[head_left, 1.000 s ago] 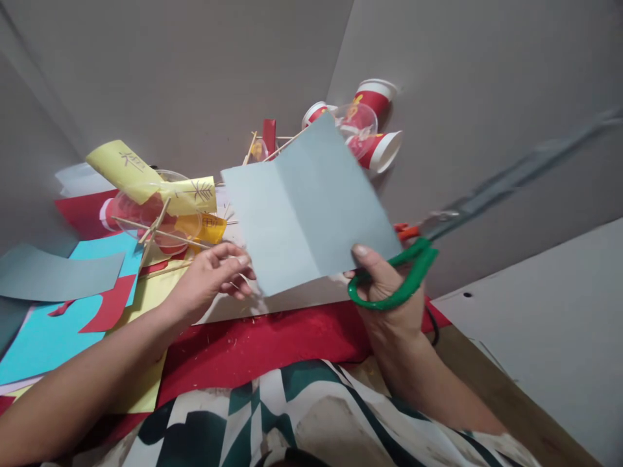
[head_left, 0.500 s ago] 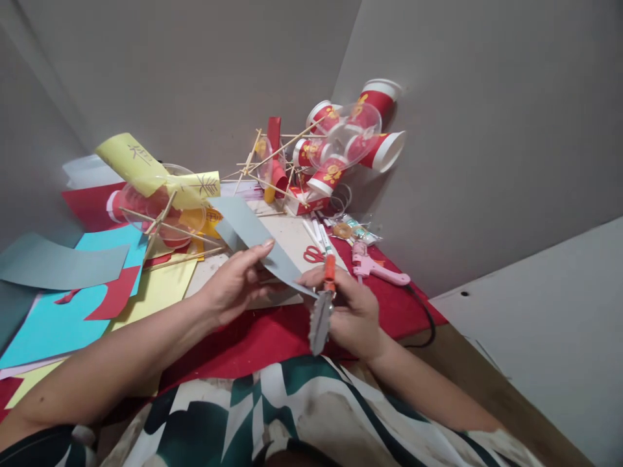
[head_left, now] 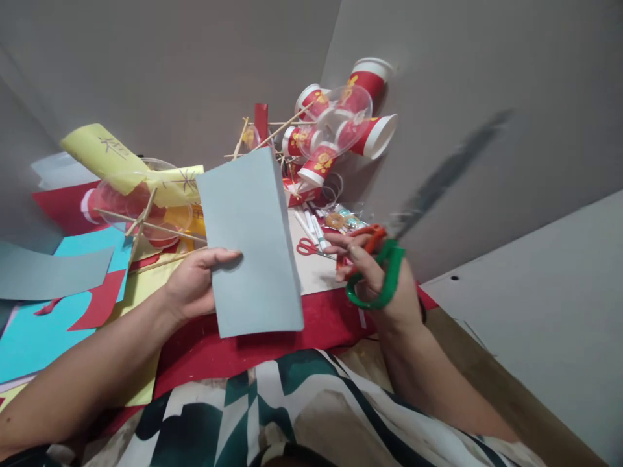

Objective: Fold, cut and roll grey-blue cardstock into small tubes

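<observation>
My left hand (head_left: 197, 282) grips a folded sheet of grey-blue paper (head_left: 250, 253) at its left edge, thumb on the front face. The sheet is held upright over the red-covered table. To its right, my right hand (head_left: 384, 285) is closed round a pair of scissors (head_left: 389, 275) with green and orange handles. Their dark blades point up and to the right, blurred by motion, and stand apart from the paper. The fingers behind the paper are hidden.
Red-and-white paper cups (head_left: 367, 78) on a stick frame stand at the back. At left is another stick frame with rolled yellow paper (head_left: 104, 155). Coloured sheets (head_left: 46, 344) lie at left. Small red scissors (head_left: 307, 247) and markers (head_left: 311, 227) lie behind my right hand.
My right hand has moved away to the right, and the scissors have swung from pointing down to pointing up. My left hand has turned the grey-blue paper so its broad face shows.
</observation>
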